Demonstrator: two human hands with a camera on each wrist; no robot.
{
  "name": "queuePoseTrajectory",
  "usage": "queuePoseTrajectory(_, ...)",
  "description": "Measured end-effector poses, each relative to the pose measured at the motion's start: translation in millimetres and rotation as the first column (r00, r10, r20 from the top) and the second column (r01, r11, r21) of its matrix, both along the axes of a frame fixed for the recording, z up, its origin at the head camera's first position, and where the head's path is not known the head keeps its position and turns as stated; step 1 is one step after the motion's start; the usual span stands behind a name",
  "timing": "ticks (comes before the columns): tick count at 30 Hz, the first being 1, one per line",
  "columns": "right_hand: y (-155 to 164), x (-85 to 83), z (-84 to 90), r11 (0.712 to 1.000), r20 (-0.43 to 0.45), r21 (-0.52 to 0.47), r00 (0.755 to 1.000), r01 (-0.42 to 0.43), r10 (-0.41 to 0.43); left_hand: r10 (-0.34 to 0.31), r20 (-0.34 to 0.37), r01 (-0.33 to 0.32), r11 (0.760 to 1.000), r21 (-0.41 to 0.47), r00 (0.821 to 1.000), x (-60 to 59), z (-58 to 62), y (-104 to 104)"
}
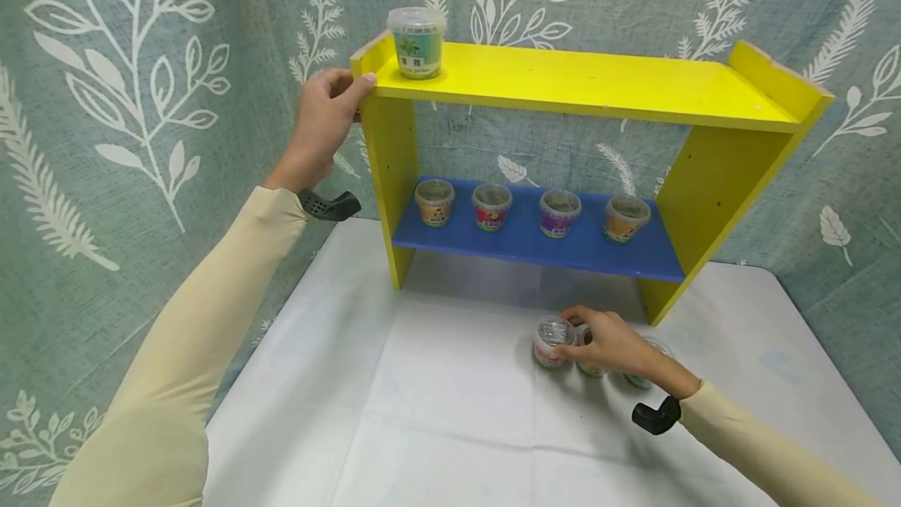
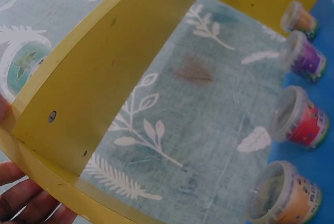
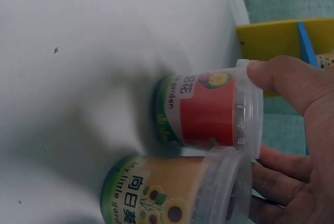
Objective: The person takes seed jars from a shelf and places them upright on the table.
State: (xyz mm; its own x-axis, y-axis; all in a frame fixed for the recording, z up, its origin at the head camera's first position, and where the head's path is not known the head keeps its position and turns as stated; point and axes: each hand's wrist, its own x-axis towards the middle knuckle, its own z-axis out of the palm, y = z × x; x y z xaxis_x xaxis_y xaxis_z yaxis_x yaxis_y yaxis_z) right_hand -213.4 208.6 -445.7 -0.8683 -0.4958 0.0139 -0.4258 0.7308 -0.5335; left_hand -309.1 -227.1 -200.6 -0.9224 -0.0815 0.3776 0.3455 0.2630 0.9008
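My left hand (image 1: pixel 324 124) grips the upper left corner of a yellow shelf unit (image 1: pixel 383 170), thumb on the front edge and fingers around the side panel. Down on the table, my right hand (image 1: pixel 612 346) pinches the lid rim of a clear-lidded plastic cup with a red label (image 3: pixel 209 112). This cup stands upright. Beside it is a cup with an orange sunflower label (image 3: pixel 156 192), partly behind my hand in the head view. A third, green-based cup (image 1: pixel 638 380) is mostly hidden by my right wrist.
A teal-labelled cup (image 1: pixel 418 49) stands on the yellow top board (image 1: pixel 563 77), at its left end. Several small cups, such as a purple one (image 1: pixel 558 217), line the blue lower shelf (image 1: pixel 521 253). The white table (image 1: pixel 436 413) meets a leaf-patterned cloth (image 1: pixel 232 22) behind.
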Motion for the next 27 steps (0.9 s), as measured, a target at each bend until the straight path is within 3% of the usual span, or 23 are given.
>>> queuePoseTrajectory(7,5,-1.4,7.9,0.999,-0.086,-0.028,0.996,-0.034,0.031,-0.002,0.0,0.002,1.0,-0.006,1.0,0.5,1.2,1)
queuePoseTrajectory(14,7,-6.8,28.3,0.994,-0.11,-0.109,0.994,0.014,-0.026,0.002,0.005,-0.002,1.0,-0.012,1.0,0.2,0.3,0)
queuePoseTrajectory(22,1,-16.5,71.5,0.979,-0.11,-0.206,0.993,0.01,-0.033,0.011,0.002,-0.011,1.0,-0.002,1.0,0.0,0.1,-2)
queuePoseTrajectory(27,-4,-18.9,102.2,0.973,-0.159,-0.23,0.986,0.008,-0.046,-0.001,-0.007,0.001,1.0,0.003,1.0,-2.2,-1.3,-1)
